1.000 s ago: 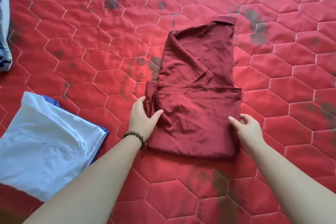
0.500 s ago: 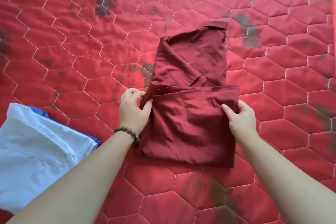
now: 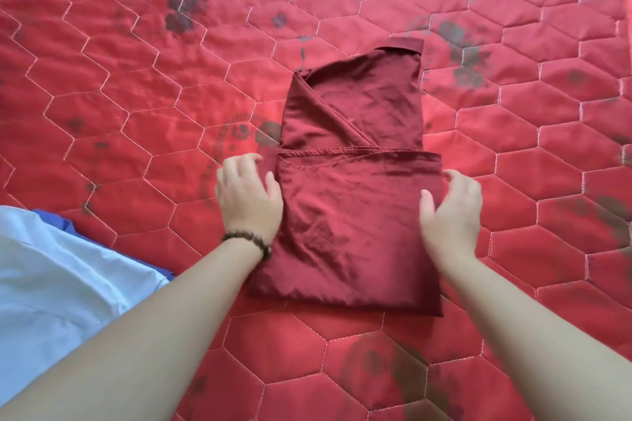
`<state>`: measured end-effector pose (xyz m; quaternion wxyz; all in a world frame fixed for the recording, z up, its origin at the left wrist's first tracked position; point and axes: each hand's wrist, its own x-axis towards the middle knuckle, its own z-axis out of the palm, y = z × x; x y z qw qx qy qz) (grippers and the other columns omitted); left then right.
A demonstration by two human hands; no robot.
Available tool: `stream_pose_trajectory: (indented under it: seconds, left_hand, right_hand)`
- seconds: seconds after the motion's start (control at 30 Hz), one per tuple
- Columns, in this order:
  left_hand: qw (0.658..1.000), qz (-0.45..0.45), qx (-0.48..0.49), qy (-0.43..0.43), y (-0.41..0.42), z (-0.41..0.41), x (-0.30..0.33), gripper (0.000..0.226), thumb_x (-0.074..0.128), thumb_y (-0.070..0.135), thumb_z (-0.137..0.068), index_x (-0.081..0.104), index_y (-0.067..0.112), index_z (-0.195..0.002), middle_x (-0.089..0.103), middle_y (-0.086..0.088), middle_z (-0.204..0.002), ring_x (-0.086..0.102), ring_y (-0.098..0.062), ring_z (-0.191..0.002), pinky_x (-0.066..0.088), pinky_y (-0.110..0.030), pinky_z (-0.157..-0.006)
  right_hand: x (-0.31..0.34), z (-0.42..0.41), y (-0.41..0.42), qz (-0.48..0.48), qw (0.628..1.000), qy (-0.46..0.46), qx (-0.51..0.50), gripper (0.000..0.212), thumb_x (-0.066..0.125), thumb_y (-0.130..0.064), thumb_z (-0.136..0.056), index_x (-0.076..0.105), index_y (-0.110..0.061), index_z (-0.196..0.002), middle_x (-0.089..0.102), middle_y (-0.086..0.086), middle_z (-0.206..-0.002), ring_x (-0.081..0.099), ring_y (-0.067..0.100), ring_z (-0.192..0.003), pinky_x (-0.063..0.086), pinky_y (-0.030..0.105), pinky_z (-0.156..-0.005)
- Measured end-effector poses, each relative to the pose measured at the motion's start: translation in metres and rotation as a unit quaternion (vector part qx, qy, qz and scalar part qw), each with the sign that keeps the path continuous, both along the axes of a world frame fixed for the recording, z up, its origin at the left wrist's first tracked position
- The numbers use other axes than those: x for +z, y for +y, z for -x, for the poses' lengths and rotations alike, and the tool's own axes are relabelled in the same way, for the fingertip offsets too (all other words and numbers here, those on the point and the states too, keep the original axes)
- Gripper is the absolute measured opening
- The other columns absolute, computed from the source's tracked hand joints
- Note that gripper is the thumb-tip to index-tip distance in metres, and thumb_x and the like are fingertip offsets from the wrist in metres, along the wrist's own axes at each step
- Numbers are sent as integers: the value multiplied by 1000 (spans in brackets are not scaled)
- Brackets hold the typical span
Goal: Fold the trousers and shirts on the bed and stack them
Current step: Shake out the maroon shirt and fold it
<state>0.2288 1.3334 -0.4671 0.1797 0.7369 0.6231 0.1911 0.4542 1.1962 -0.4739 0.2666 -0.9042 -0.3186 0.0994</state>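
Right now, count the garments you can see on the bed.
3. The maroon garment lies mid-bed between both hands. A light blue garment sits at the left edge, on a darker blue garment peeking out beneath. More may lie outside the frame.

Dark, perhaps floral, print marks (image 3: 181, 0) dot the quilted red surface.

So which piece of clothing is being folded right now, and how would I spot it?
Look at the red quilted bedcover with hexagon stitching. Near its middle lies the dark maroon garment, partly folded, with the left hand and right hand at its two sides. Unlike the pale blue garment at the lower left, it is deep wine-red.
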Motion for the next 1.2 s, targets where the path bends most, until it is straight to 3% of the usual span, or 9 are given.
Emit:
stream_pose_trajectory:
  seconds: [0.1,0.2,0.4,0.6,0.7,0.77,0.9,1.07,1.2]
  left_hand:
    - [958,-96,-269,22,-31,-14,-13,28,53,14,-81,67,5,-103,62,-17,-115,57,-36,-109,45,-46,-95]
    - [903,-31,-397,159,-55,-21,-41,46,53,22,-92,51,7,-135,45,-12,-145,37,-29,-137,28,-47,-113]
    - [913,-8,-340,227,-35,17,-69,60,30,51,-92,27,30,-149,21,-3,-158,18,-24,-146,12,-47,-117]
    - [931,36,-320,172,-29,16,-52,58,19,42,-94,31,25,-148,23,-2,-157,17,-22,-146,6,-45,-118]
    - [910,-29,-384,157,-10,47,-41,55,36,7,-84,50,11,-137,42,-11,-147,34,-32,-139,21,-54,-114]
    - [871,-75,-440,203,0,71,-37,73,48,-12,-67,51,11,-136,43,-12,-146,36,-35,-136,26,-55,-111]
    - [821,-83,-506,251,12,86,-37,89,58,-21,-59,47,16,-140,41,-11,-147,40,-34,-134,32,-52,-108]
    - [839,-28,-493,227,25,77,-37,68,74,9,-76,51,28,-137,45,-4,-146,45,-27,-132,35,-50,-106]
    - [879,7,-453,150,23,64,-32,53,80,9,-70,68,25,-119,60,-8,-129,57,-33,-114,44,-50,-92]
  right_hand:
    - [-9,42,3,0,970,-97,223,42,65,-10,-83,58,2,-123,54,23,-130,47,38,-125,33,48,-110]
    - [-33,73,4,92,918,-103,372,52,59,-22,-90,49,-2,-136,41,15,-148,34,30,-140,24,51,-115]
    - [-59,38,-10,193,903,-152,352,62,28,-56,-94,20,-33,-151,12,1,-160,9,18,-148,7,52,-118]
    - [-52,9,-29,195,931,-116,285,56,35,-44,-99,17,-32,-151,7,-2,-161,4,17,-148,4,48,-119]
    - [-38,-10,-46,160,914,-137,346,58,36,-15,-92,31,-22,-149,20,4,-158,17,23,-146,14,52,-117]
    - [-30,-28,-66,174,886,-175,393,71,29,-4,-80,32,-21,-148,24,6,-157,23,26,-144,19,52,-116]
    - [-20,-41,-87,219,848,-197,441,73,25,-3,-77,31,-23,-147,34,7,-152,35,30,-139,25,52,-113]
    - [-20,-33,-58,214,818,-197,496,82,16,-2,-67,46,-18,-141,39,8,-149,36,29,-137,27,54,-110]
    - [-23,-25,-46,165,878,-104,437,78,10,-1,-74,52,-20,-137,39,3,-148,31,25,-141,14,43,-118]
